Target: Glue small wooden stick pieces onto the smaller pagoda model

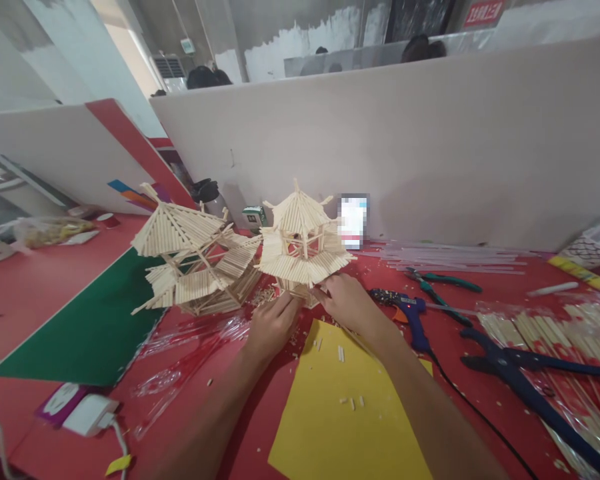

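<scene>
A small two-tiered pagoda model (305, 263) made of wooden sticks stands upright in front of me. At its base, my left hand (275, 323) has its fingers bent against the lower left side. My right hand (343, 297) reaches under the lower roof on the right, fingers closed around part of the base. The roof and the hands themselves hide the fingertips, so any small piece between them cannot be made out. To the left, a second, larger stick pagoda (195, 253) leans over a green board (80, 327). Yellow paper (350, 427) with stick scraps lies below my hands.
Right of my hands lie a blue glue gun (411, 317), green-handled pliers (447, 281), large dark cutters (510, 367) and bagged chopsticks (570, 333). Clear glue sticks (455, 257) and a phone (353, 223) are by the partition (480, 147). A white charger (91, 415) sits at left.
</scene>
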Demonstrator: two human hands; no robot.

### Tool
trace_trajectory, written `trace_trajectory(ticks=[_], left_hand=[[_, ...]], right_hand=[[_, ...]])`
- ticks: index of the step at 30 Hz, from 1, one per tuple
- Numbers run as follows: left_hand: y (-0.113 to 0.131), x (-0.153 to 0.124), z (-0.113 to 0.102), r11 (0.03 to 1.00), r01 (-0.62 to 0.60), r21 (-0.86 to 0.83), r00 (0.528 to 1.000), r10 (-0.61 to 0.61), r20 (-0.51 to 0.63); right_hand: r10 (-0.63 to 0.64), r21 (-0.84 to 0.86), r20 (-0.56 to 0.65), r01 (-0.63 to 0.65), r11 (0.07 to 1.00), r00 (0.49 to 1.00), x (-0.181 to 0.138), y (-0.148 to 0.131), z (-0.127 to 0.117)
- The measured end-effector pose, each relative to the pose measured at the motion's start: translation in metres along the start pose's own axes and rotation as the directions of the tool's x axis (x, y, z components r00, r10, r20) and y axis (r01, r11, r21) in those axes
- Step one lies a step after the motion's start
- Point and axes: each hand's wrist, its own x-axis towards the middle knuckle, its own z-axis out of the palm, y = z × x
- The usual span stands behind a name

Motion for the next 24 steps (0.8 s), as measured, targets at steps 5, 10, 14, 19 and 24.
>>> trace_trajectory(ticks=[5,10,14,19,24], left_hand=[[-0.0002,0.0010,-0.0006,1.000,-0.009,-0.030,1.000,0.008,-0.015],[-0.0008,0.0002,0.0007,1.000,0.003,-0.022,1.000,-0.003,-0.016],[-0.0008,-0.0007,0.0014,1.000,0.006,-0.030,1.000,-0.007,-0.008],[-0.0014,-0.0028,0.0031,0.999,0.020,-0.044,1.000,-0.019,0.018],[-0.0020,-0.0040,0.0051,0.999,0.033,-0.039,0.999,-0.032,0.024]], right_hand=[[0.013,0.005,0.005,-0.013,1.000,1.000,0.0010,0.0005,0.0011],[0.024,0.031,0.025,-0.024,0.999,0.999,0.0010,0.0007,0.0010],[0.023,0.043,0.018,-0.023,0.999,1.000,0.0003,-0.0003,-0.0006],[0.026,0.035,0.011,-0.026,0.999,1.000,0.0002,-0.0010,-0.0014],[0.016,0.040,0.008,-0.017,0.999,1.000,0.0003,-0.0007,-0.0009]])
